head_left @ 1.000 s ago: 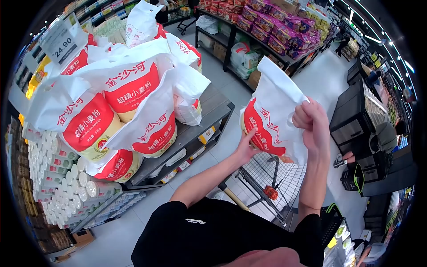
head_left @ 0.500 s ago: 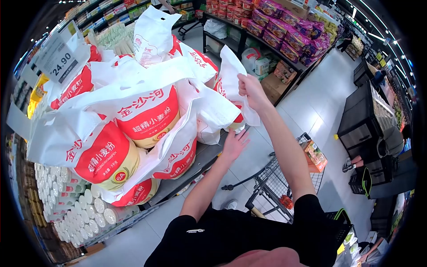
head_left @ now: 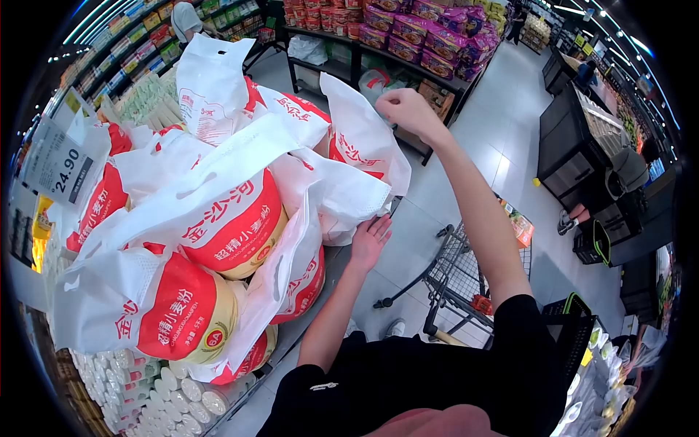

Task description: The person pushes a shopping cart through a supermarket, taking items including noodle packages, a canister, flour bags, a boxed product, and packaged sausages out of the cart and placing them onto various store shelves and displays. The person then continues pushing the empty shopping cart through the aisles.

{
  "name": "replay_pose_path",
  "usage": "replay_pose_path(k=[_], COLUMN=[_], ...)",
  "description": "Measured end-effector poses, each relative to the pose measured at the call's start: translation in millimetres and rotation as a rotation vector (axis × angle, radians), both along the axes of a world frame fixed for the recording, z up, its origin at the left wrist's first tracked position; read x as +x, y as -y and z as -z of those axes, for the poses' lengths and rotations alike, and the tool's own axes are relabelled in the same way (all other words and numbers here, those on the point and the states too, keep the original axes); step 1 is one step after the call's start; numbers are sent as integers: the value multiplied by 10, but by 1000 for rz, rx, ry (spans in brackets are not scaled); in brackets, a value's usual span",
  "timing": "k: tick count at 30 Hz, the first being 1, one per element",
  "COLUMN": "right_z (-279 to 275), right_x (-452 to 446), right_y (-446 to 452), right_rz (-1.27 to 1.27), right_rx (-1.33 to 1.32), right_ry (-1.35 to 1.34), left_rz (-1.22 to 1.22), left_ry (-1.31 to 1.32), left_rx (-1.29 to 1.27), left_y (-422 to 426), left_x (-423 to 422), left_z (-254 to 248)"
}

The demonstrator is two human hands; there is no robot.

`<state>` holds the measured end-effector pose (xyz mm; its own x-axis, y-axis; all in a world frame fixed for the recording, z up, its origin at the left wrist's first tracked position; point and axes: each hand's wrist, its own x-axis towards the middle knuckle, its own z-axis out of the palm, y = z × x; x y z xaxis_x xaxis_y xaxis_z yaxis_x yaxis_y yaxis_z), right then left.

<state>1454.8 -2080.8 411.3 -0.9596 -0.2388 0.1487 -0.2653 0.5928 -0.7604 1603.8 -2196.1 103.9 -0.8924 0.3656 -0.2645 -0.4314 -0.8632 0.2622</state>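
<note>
Several white, red and cream flour bags (head_left: 240,226) are heaped on a display table at the left. One bag (head_left: 368,146) stands at the heap's right end, its white top upright. My left hand (head_left: 370,241) has its fingers spread, touching or very near the lower side of a white bag, and holds nothing. Just right of the upright bag's top, my right hand (head_left: 404,111) is raised and curled closed, apart from the bag. Whether anything is inside its fingers is hidden.
A shopping cart (head_left: 455,273) with an orange box (head_left: 518,227) stands at my right front. Behind are shelves of purple noodle packs (head_left: 437,40). White rolls (head_left: 175,400) lie under the bags. A price sign (head_left: 58,162) reads 24.90. Another person (head_left: 187,20) stands at the back left.
The flour bag, over the cart at first, has moved left to the heap. My right hand has come off its top. My left hand has left its side. The view has shifted too.
</note>
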Motion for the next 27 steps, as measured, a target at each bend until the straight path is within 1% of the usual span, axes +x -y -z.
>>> replay_pose_path(k=[1, 3, 4, 5, 7, 9, 10, 11, 12, 13, 15, 17, 18, 20, 21, 23, 24, 25, 27], right_z=[12, 54, 59, 150, 612, 1311, 1641, 2050, 2177, 2144, 2067, 1998, 1958, 1885, 1862, 1829, 1656, 1618, 1582], right_x=[-88, -194, -194, -195, -240, -181, 21, 175, 340, 423, 513, 567, 584, 635, 648, 690, 835, 876, 1060], right_y=[-85, -273, -353, -320, -299, 102, 294, 413, 548, 621, 619, 556, 523, 456, 437, 345, 251, 70, -452], right_rz=[25, 175, 205, 204, 79, -251, -361, -305, -357, -393, -405, -396, -390, -359, -326, -254, -132, -104, -63], right_rx=[-126, -282, -211, -206, -307, -328, -30, 536, 581, 528, 517, 516, 516, 505, 495, 392, 235, 241, 264], right_ry=[-20, -208, -158, -160, -270, -165, -302, -661, -577, -419, -317, -290, -288, -313, -329, -586, -561, -584, -709], left_rz=[-7, -9, -7, -4, 29, 75, 106, 139, 159, 179, 220, 244, 264, 316, 336, 367, 360, 373, 367], left_ry=[11, 23, 53, 80, 96, 104, 95, 90, 88, 78, 70, 47, 37, -94, -119, -428, -515, -550, -944], left_rx=[-19, -37, -52, -67, -83, -110, -118, -129, -143, -177, -227, -361, -375, -644, -664, -840, -874, -876, -1049], left_y=[11, 26, 18, 12, -19, -65, -101, -123, -133, -139, -127, -146, -184, -275, -328, -494, -605, -708, -933], left_x=[36, 132, 190, 247, 374, 475, 542, 631, 719, 809, 991, 1164, 1229, 1374, 1427, 1511, 1550, 1589, 1746], left_z=[15, 30, 29, 22, 33, 91, 190, 264, 284, 293, 312, 310, 268, 138, 58, -110, -191, -286, -470])
